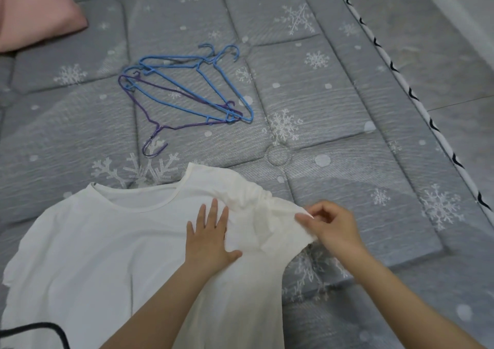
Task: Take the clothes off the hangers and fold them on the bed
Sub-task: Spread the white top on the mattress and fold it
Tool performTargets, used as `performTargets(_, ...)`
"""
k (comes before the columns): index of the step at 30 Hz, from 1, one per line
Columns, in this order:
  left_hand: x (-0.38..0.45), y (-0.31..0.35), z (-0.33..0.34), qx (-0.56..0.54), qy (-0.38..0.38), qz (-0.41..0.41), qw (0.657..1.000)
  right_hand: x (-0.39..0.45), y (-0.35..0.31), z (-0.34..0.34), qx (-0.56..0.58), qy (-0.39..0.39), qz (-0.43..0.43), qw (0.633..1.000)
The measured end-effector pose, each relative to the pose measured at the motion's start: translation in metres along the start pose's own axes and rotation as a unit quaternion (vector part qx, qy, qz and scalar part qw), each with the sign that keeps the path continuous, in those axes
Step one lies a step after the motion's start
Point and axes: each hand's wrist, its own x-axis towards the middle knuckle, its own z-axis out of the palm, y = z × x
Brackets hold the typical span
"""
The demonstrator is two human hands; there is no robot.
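1. Across the whole view: the grey quilted mattress printed with white snowflakes [307,102], the bed you are folding on. Its piped edge runs down the right side, with grey floor tiles [441,62] beyond.

2. Near edge, lower left to centre: the white short-sleeved cotton T-shirt [112,247], off its hanger and lying flat, round neckline pointing away from you. Its body is smooth; its right-hand sleeve is bunched and creased.

3. Upper left corner: the pink fabric cushion [34,11], only partly in view, well apart from the shirt.

4. Centre of the mattress, beyond the neckline: the blue wire hangers with one purple wire hanger [187,94], overlapping in a loose pile, all bare. The purple hook lies near the collar without touching it.

5. Your left hand [211,239]: flat, fingers straight and spread, pressing the shirt just beside the sleeve seam.

6. Your right hand [331,228]: fingers curled, pinching the hem of the bunched sleeve at the shirt's outer edge.

7. Step in hand, as judged: folding has only begun; you are dealing with the sleeve.

8. Next move, as judged: keep your left palm anchoring the body, draw the sleeve taut to clear the creases, then lay it inward over the chest.

9. Bottom left corner: a dark curved object [34,330], too little shown to identify.
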Motion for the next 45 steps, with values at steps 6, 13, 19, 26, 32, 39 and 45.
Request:
performTargets(6,0.007,0.011,-0.007,0.022,-0.02,-0.019,0.999,-0.004,0.045,-0.045,-0.102,0.117,0.002,0.988)
performTargets(13,0.028,0.038,-0.035,-0.125,0.189,0.002,0.974,-0.004,0.084,-0.036,-0.17,0.001,0.143,0.975)
performTargets(19,0.065,0.077,-0.042,-0.06,0.187,0.211,0.958,-0.005,0.074,-0.014,-0.148,-0.001,0.189,0.971)
performTargets(26,0.076,0.107,-0.033,0.087,0.142,0.212,0.963,-0.003,0.077,-0.003,-0.107,0.009,0.173,0.979)
performTargets(32,0.066,0.126,-0.033,-0.083,0.093,0.14,0.982,-0.009,0.093,-0.014,-0.084,0.03,0.092,0.992)
performTargets(39,0.08,0.154,-0.04,-0.108,0.025,0.117,0.987,-0.013,0.101,-0.032,-0.04,0.015,0.087,0.995)
performTargets(45,0.075,0.166,-0.055,-0.384,0.06,0.105,0.915,-0.013,0.099,-0.034,0.007,-0.005,0.162,0.987)
